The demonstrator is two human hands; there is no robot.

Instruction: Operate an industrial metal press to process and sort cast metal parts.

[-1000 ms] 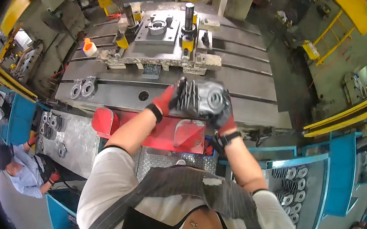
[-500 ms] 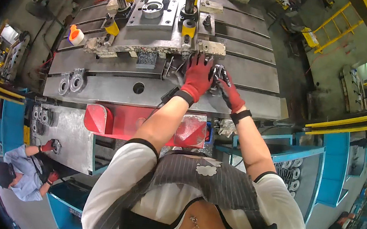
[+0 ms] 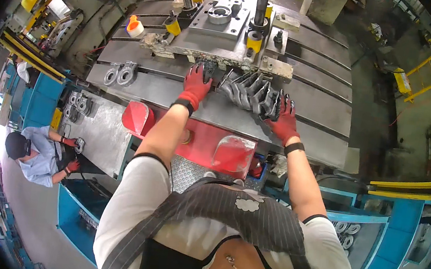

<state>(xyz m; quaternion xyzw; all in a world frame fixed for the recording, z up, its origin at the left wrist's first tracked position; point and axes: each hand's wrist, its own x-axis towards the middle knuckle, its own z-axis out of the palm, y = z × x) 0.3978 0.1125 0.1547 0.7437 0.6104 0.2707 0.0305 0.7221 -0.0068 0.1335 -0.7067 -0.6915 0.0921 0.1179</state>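
Note:
My left hand (image 3: pixel 198 83), in a red glove with dark fingertips, reaches to the die's front edge. Its fingers are stretched out over a dark speckled block (image 3: pixel 210 68), partly covering it. A leaning row of grey metal parts (image 3: pixel 249 91) lies on the slotted machine bed, right of that hand. At the row's right end, my right hand (image 3: pixel 284 120), also gloved in red, rests against the last parts with its fingers extended. Its thumb side is partly hidden. Behind the hands stands the die (image 3: pixel 205 40), with a round ring (image 3: pixel 219 15) on its plate.
Two ringed metal parts (image 3: pixel 120 74) lie on the bed at left. An orange-and-white tape roll (image 3: pixel 135 27) sits beyond them. A red guard (image 3: pixel 198 143) runs along the front. A co-worker (image 3: pixel 38 154) handles a part at the side table (image 3: pixel 101 132).
My hands, close together half a second ago, are now apart: the left by the block, the right at the row's end. The row of parts now shows between them. The whole view has turned.

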